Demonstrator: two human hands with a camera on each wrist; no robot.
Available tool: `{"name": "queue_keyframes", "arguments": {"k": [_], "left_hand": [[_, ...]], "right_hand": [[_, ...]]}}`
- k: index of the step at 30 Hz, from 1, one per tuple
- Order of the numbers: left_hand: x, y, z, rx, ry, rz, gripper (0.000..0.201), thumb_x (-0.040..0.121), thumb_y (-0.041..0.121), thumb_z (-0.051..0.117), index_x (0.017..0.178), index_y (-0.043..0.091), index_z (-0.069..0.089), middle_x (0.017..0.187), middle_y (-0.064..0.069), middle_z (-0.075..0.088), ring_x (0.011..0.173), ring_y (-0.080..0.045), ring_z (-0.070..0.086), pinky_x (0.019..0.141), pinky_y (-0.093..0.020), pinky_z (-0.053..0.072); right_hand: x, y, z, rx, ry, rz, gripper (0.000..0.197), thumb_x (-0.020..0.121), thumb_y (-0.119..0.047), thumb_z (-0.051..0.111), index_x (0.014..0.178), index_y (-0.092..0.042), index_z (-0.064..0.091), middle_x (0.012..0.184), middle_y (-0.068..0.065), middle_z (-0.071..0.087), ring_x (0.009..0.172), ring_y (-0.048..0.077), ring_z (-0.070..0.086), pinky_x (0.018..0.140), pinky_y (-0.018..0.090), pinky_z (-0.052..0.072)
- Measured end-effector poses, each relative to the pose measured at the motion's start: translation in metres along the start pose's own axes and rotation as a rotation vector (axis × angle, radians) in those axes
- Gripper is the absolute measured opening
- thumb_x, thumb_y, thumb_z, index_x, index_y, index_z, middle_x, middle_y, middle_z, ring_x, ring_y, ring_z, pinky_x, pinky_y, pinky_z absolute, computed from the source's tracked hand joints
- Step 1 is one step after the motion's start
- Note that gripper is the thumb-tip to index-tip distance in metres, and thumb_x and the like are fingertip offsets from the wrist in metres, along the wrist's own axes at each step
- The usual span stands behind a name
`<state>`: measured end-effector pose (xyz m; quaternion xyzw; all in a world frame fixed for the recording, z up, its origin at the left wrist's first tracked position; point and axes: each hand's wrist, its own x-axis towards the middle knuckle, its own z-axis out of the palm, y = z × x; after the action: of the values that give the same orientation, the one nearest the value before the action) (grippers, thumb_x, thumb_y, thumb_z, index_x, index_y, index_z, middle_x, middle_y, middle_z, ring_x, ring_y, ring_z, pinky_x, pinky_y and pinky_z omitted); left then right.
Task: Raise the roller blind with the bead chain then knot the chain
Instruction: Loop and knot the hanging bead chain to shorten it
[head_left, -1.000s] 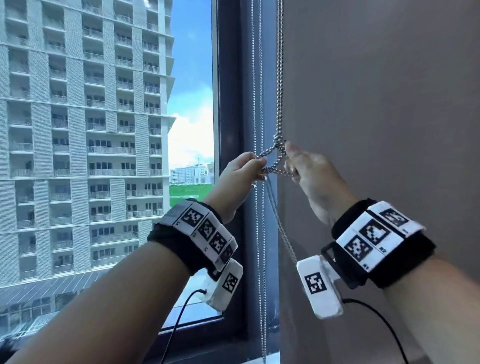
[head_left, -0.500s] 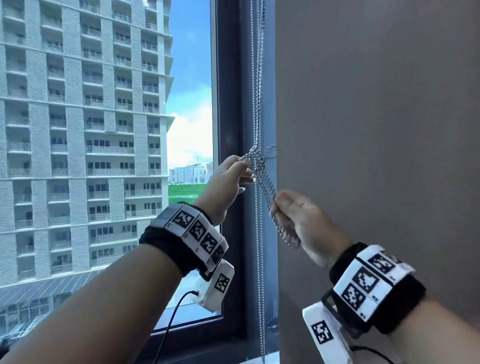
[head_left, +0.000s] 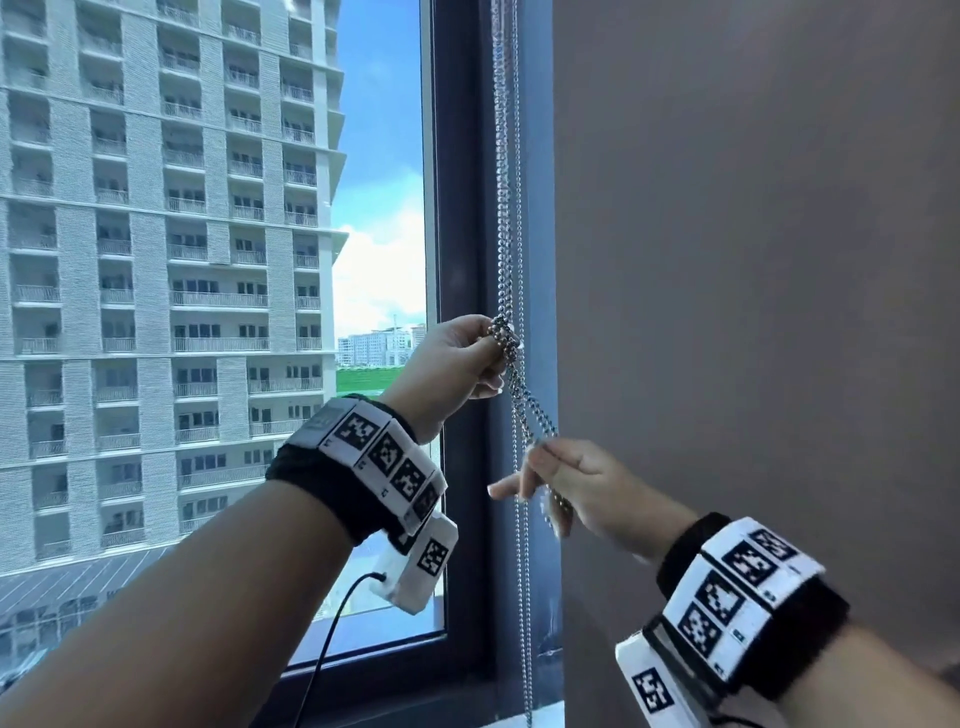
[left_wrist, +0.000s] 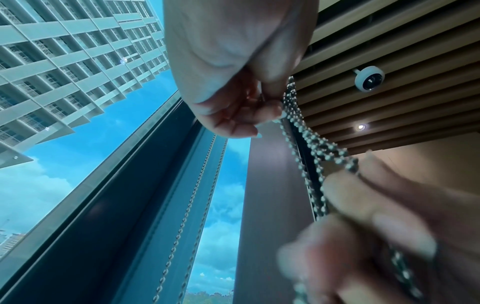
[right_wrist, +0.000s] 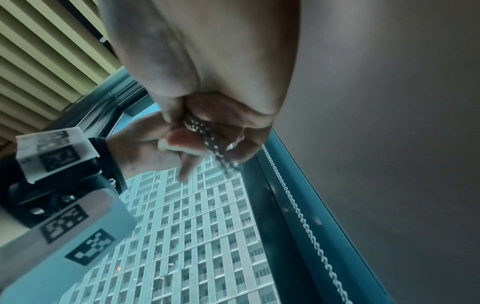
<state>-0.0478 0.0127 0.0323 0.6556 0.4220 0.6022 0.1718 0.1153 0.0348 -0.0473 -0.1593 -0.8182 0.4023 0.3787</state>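
Note:
A silver bead chain (head_left: 506, 208) hangs along the dark window frame beside a brown roller blind (head_left: 753, 260). A tight knot (head_left: 505, 335) sits in the chain at mid height. My left hand (head_left: 457, 364) pinches the chain at the knot (left_wrist: 287, 107). Below it my right hand (head_left: 576, 483) grips the doubled strands (head_left: 535, 415) that run down from the knot, its index finger pointing left. In the right wrist view the chain (right_wrist: 210, 139) passes through my curled right fingers. A second pair of strands (head_left: 522, 597) hangs straight down toward the sill.
The dark window frame (head_left: 462, 208) stands left of the chain, with glass and a tall grey building (head_left: 166, 260) beyond. A slatted ceiling (left_wrist: 389, 51) with a small white camera (left_wrist: 369, 79) is overhead. A cable (head_left: 332, 623) hangs from my left wrist unit.
My right hand has dropped from the knot's level down along the chain, drawing the strands taut. The open loop has closed into a tight knot at my left fingers.

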Motion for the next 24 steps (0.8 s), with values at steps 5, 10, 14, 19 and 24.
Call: {"name": "queue_keyframes", "arguments": {"k": [5,10,14,19,24], "left_hand": [[-0.001,-0.004,-0.004,-0.011,0.000,0.020,0.022,0.095,0.006,0.050,0.107,-0.010,0.060,0.063,0.002,0.058,0.052,-0.004,0.053,0.060,-0.018,0.051],[-0.002,-0.002,-0.001,-0.049,-0.002,0.025,0.020,0.095,0.006,0.050,0.107,-0.003,0.064,0.076,-0.006,0.058,0.061,-0.008,0.053,0.064,-0.016,0.051],[-0.004,0.006,0.002,-0.083,-0.019,0.019,0.022,0.095,0.002,0.046,0.097,0.008,0.067,0.076,-0.003,0.058,0.064,-0.010,0.053,0.063,-0.015,0.048],[-0.012,0.014,0.009,-0.422,-0.116,-0.098,0.033,0.091,-0.007,0.033,0.099,0.001,0.064,0.078,-0.011,0.059,0.062,-0.019,0.066,0.070,-0.032,0.058],[-0.018,0.009,0.015,-0.528,-0.246,-0.160,0.033,0.094,0.003,0.029,0.115,0.000,0.054,0.078,-0.007,0.055,0.061,-0.015,0.056,0.063,-0.026,0.055]], "right_hand": [[-0.001,-0.004,-0.005,0.311,0.049,-0.060,0.035,0.094,-0.035,0.040,0.073,-0.010,0.053,0.048,0.009,0.061,0.038,0.020,0.043,0.048,0.042,0.044],[-0.003,0.000,-0.001,0.306,-0.262,0.188,0.031,0.096,-0.035,0.040,0.086,-0.010,0.055,0.073,0.018,0.070,0.027,0.007,0.029,0.034,0.021,0.044],[-0.008,0.014,0.007,0.246,-0.261,0.282,0.030,0.099,-0.037,0.038,0.083,-0.016,0.051,0.085,0.019,0.069,0.032,0.007,0.027,0.033,0.019,0.040],[-0.003,0.026,0.010,0.123,-0.167,0.273,0.031,0.101,-0.032,0.035,0.080,-0.013,0.048,0.064,0.011,0.064,0.032,0.009,0.032,0.034,0.020,0.039],[-0.002,0.036,0.017,0.022,-0.126,0.329,0.033,0.102,-0.029,0.032,0.080,-0.010,0.048,0.061,0.011,0.063,0.037,0.017,0.051,0.042,0.024,0.044]]}}
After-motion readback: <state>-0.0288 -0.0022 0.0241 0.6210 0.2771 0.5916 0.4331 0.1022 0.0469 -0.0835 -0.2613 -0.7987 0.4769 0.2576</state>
